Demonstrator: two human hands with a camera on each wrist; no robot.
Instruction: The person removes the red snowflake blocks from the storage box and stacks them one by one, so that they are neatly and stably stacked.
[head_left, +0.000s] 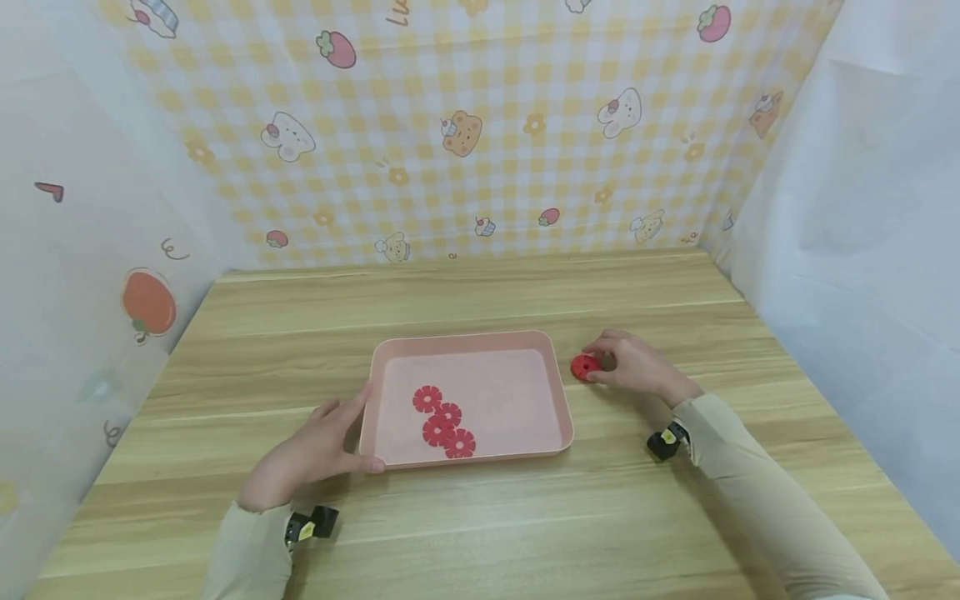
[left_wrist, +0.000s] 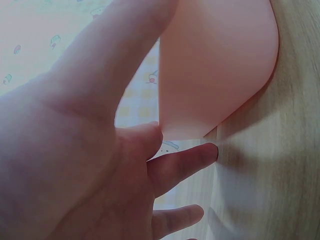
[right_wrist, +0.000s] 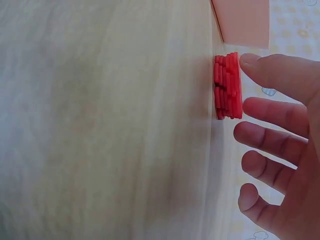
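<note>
A pink tray (head_left: 510, 408) lies on the table, holding several red notched discs (head_left: 460, 444) in its left half. At the tray's left side, my left hand (head_left: 318, 450) touches the near-left corner with the thumb and the left wall with a fingertip. Its fingers are spread in the left wrist view, beside the tray wall (left_wrist: 215, 65). Right of the tray stands a low stack of red notched discs (right_wrist: 227, 87). My right hand (head_left: 637, 367) pinches the top red disc (head_left: 581, 367) at its edge between thumb and index finger; the other fingers are bent loosely.
Both hands are above a wood-grain table (head_left: 487, 533). A yellow checked cloth (head_left: 495, 167) hangs behind it, with white sheets on both sides. Small black devices (head_left: 663, 444) are strapped at the wrists.
</note>
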